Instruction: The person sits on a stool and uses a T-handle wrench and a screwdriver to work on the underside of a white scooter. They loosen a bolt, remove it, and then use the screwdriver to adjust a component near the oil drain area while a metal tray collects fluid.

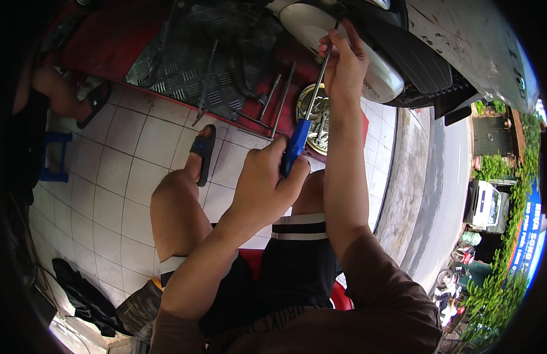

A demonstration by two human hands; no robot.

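My left hand (266,180) is wrapped round the blue handle of a long screwdriver (296,146). Its thin metal shaft slants up and away to a dark part of a motorbike, where the tip is hard to make out. Farther up, the fingers of my right hand (346,62) close on the shaft close to its far end. Just beside that hand is the motorbike's silver-white cover (379,79), with a black ribbed panel (421,68) to its right. Below the shaft, a round metal tray (301,106) holds several small tools and parts.
The motorbike stands over a red lift platform (117,41) with a black tread plate (188,79). Long metal bars (283,100) lie on it near the tray. White floor tiles (129,177) spread below. At left are another person's leg (61,94) and a blue stool (55,156); a road (438,177) runs right.
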